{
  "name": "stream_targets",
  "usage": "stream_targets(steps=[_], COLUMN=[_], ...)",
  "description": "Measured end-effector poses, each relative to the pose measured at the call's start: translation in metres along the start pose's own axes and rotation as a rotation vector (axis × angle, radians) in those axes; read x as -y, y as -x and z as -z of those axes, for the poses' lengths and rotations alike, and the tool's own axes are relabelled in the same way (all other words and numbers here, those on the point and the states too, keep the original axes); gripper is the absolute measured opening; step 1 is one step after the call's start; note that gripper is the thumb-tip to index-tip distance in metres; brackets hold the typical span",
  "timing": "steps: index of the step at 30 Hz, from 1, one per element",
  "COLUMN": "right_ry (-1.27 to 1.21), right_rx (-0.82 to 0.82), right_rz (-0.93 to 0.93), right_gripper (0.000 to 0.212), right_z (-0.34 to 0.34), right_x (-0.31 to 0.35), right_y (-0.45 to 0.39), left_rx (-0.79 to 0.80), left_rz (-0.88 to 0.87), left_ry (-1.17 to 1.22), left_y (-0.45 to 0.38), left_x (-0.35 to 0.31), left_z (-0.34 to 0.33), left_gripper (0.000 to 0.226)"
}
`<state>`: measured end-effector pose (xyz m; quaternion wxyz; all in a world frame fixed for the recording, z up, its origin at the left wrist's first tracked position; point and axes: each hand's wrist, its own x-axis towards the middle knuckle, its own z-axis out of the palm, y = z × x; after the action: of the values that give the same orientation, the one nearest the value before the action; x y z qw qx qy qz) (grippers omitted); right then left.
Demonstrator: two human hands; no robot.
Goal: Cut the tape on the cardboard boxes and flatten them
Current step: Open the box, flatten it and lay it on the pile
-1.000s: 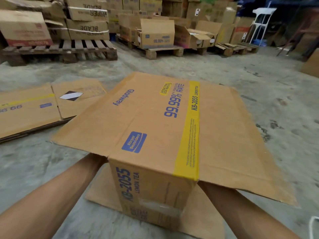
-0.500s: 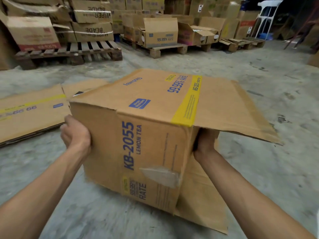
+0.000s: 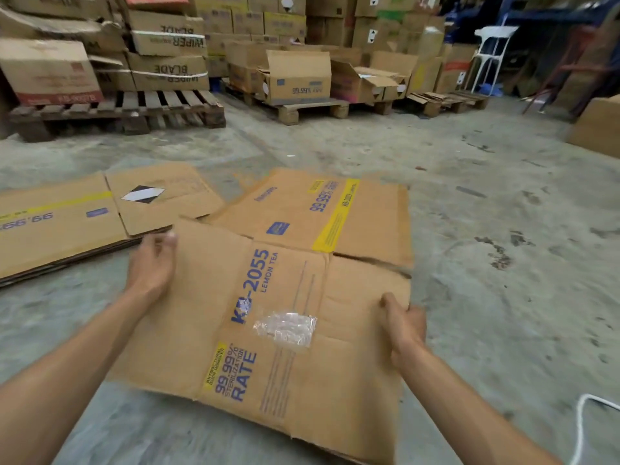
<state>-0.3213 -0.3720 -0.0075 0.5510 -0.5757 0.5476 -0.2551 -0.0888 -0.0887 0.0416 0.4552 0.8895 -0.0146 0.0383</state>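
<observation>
Head view shows us the KB-2055 lemon tea box [image 3: 288, 290] lying collapsed on the concrete floor [image 3: 503, 297], just beside a stack of flattened cartons [image 3: 67, 223] on its left. Our left hand [image 3: 152, 263] rests on the left edge of the cardboard with the fingers curled loosely over it, and our right hand [image 3: 404, 325] pinches the right edge, thumb on top and the other fingers hidden under the panel. A crumpled piece of clear tape [image 3: 285, 327] sticks near the middle of the near panel. We judge this cardboard as light and rather stiff across the panels, but weak along the creases, so it will fold or sag if we lift it by one corner only. The surface looks dry and not slippery. We think the best hold is on two opposite edges, near the middle of each. The far flap [image 3: 369, 213] seems to be loose and may swing when we move it.
</observation>
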Motion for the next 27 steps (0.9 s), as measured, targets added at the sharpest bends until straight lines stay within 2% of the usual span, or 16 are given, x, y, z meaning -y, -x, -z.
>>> stream_targets(steps=[2, 5, 10, 12, 13, 15, 18, 19, 22, 23, 25, 27], right_ry=[0.004, -0.098, 0.131, 0.271, 0.329, 0.406, 0.359, 0.309, 0.143, 0.117, 0.048, -0.077], right_rx=[0.099, 0.319, 0.256, 0.228, 0.220, 0.224, 0.261, 0.266, 0.223, 0.212, 0.216, 0.297], right_rz=[-0.071, -0.218, -0.174, -0.192, -0.203, -0.208, -0.265, -0.269, -0.213, -0.151, -0.064, -0.093], right_gripper=[0.037, 0.021, 0.027, 0.044, 0.051, 0.048, 0.051, 0.048, 0.022, 0.025, 0.043, 0.048], right_z=[0.000, -0.005, -0.023, -0.026, -0.022, -0.015, -0.011, -0.012, -0.008, -0.007, -0.007, -0.012], right_x=[-0.019, -0.038, -0.072, -0.088, -0.081, -0.070, -0.071, -0.076, -0.074, -0.070, -0.061, -0.050], right_y=[-0.003, 0.001, -0.021, -0.032, -0.021, -0.009, -0.010, -0.014, -0.004, 0.002, 0.013, 0.022], left_rx=[0.209, 0.352, 0.580, 0.636, 0.643, 0.636, 0.624, 0.639, 0.691, 0.684, 0.587, 0.368], left_rz=[-0.046, 0.025, 0.274, 0.277, 0.267, 0.262, 0.251, 0.239, 0.209, 0.219, 0.288, 0.371], left_ry=[0.002, -0.009, 0.064, 0.025, 0.008, -0.023, -0.042, -0.057, -0.162, -0.183, -0.249, -0.288], left_y=[0.007, 0.028, 0.075, 0.091, 0.095, 0.101, 0.109, 0.110, 0.115, 0.117, 0.124, 0.134], left_x=[0.013, 0.029, 0.053, 0.061, 0.066, 0.069, 0.069, 0.070, 0.073, 0.077, 0.083, 0.084], left_z=[-0.011, -0.037, -0.076, -0.083, -0.086, -0.089, -0.092, -0.093, -0.089, -0.089, -0.087, -0.087], left_gripper=[0.061, 0.066, 0.064, 0.067, 0.070, 0.067, 0.056, 0.058, 0.056, 0.058, 0.075, 0.081])
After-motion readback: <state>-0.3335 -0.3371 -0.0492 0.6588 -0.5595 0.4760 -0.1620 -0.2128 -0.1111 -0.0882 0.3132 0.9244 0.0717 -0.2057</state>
